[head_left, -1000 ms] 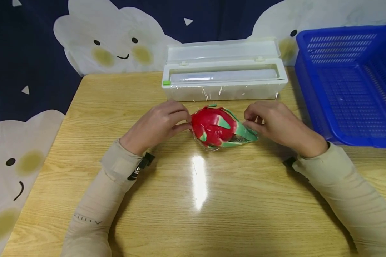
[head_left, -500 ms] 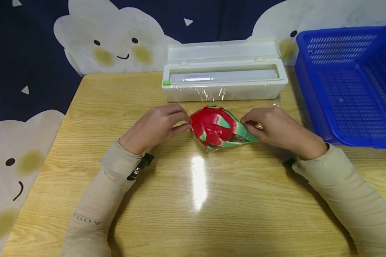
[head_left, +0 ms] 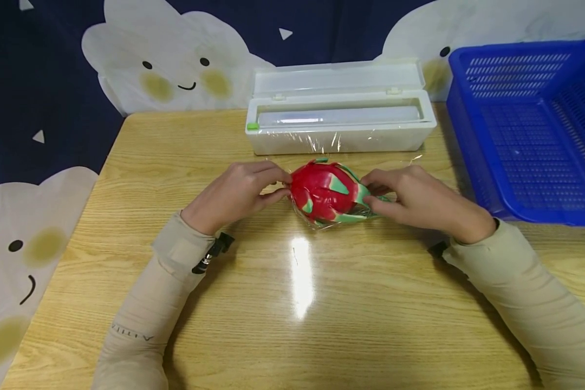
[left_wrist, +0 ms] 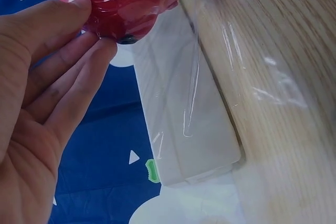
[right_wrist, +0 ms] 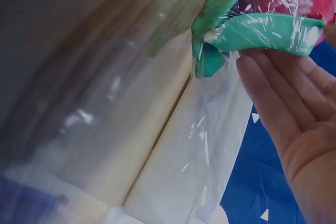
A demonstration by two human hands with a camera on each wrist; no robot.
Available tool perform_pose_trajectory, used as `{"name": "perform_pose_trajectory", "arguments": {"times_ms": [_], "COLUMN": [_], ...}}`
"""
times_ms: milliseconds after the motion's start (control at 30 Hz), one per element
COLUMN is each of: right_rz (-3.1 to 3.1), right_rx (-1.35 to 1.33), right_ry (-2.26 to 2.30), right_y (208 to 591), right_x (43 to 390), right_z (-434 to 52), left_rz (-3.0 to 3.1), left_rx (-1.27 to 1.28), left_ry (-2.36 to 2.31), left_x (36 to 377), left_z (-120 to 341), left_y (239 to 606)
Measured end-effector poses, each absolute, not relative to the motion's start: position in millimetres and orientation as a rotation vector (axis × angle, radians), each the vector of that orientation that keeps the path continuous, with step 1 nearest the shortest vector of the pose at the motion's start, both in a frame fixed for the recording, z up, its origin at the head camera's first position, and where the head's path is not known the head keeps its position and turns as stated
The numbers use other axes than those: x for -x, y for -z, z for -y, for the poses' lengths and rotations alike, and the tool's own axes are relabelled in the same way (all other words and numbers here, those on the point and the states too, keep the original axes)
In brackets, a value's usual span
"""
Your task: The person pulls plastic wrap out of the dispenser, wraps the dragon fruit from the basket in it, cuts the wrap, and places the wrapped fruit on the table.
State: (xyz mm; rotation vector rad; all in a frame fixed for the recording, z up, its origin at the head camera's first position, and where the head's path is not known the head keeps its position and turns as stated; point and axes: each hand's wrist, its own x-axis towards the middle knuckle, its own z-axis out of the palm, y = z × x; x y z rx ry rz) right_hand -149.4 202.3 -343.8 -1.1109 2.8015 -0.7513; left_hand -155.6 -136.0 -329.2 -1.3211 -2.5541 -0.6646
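A red dragon fruit [head_left: 322, 189] with green scales lies on the table in the middle of the head view, clear cling film [right_wrist: 205, 135] around it. The left hand [head_left: 244, 187] pinches its red left end, with thumb and fingertips close together on the film-covered skin in the left wrist view. On the other side the right hand [head_left: 409, 195] holds the green leafy end between thumb and fingers. In the right wrist view its fingertips touch a green scale [right_wrist: 268, 32] under shiny film.
Behind the fruit stands a white cling film box [head_left: 341, 140], lid up, with a film roll [head_left: 341, 115] inside and a green slider [head_left: 252, 125] at its left end. A blue plastic basket [head_left: 521, 214] stands at the right. A cloud-patterned dark blue cloth [head_left: 322, 32] hangs behind the wooden table [head_left: 361, 325].
The right hand has moved left along the fruit, from its green tip further onto the scales. The left hand and the fruit stay nearly where they were.
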Motion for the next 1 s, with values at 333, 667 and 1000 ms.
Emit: {"name": "perform_pose_trajectory", "arguments": {"times_ms": [333, 667, 1000], "right_rz": [-2.733, -2.734, -2.79], "right_rx": [1.124, 1.165, 1.216], "right_ry": [0.731, 0.721, 0.642], "right_y": [343.5, 344.9, 344.2], "right_x": [148.8, 146.7, 143.4], "right_z": [-203.2, -200.2, -197.1], "left_rz": [2.545, 2.544, 2.533], "left_rx": [1.321, 1.304, 1.328], "left_ry": [0.632, 0.583, 0.529], "left_x": [157.2, 155.4, 152.2], "left_z": [135.7, 133.8, 133.7], "left_y": [332.1, 332.9, 332.4]}}
